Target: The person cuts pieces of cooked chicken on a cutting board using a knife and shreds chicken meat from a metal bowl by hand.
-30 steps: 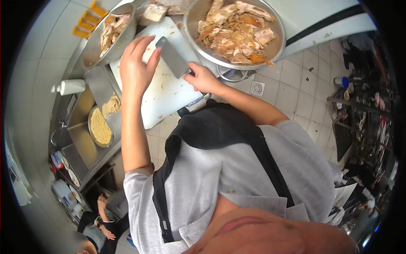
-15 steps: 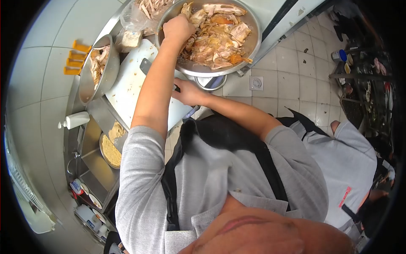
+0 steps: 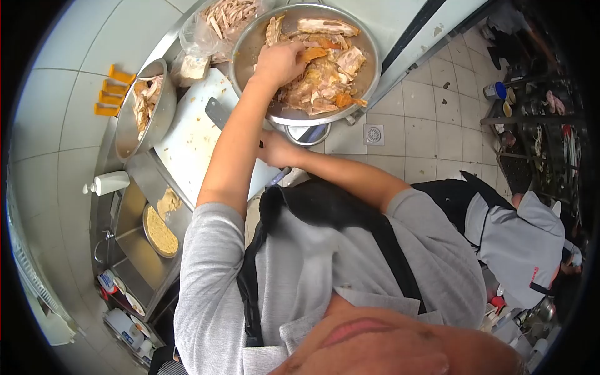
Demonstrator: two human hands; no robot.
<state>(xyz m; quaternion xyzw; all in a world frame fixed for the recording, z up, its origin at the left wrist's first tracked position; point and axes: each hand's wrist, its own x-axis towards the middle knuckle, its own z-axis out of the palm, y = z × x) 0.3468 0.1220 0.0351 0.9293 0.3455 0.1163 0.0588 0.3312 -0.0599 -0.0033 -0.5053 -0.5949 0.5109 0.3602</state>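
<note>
My left hand (image 3: 279, 63) reaches into a wide metal bowl (image 3: 237, 75) of cooked, pulled-apart meat (image 3: 312, 81). Its fingers are closed around an orange-brown piece of meat (image 3: 312, 54) among the others. My right hand (image 3: 279, 150), lower down and partly behind my left forearm, grips the dark handle of a cleaver. The cleaver's blade (image 3: 216, 113) shows to the left of that forearm, over a white cutting board (image 3: 187, 134) with small scraps on it.
At left stands a smaller metal bowl (image 3: 161, 112) with meat pieces. A plastic bag of meat strips (image 3: 215, 25) lies at the back. Orange hooks (image 3: 110, 99), a white bottle (image 3: 111, 182) and a dish of yellow food (image 3: 161, 231) are leftward. Another person (image 3: 515, 240) is at right.
My left hand has moved down and right within the large bowl, from its left rim to the orange-brown piece. My right hand still holds the cleaver. The other person has shifted.
</note>
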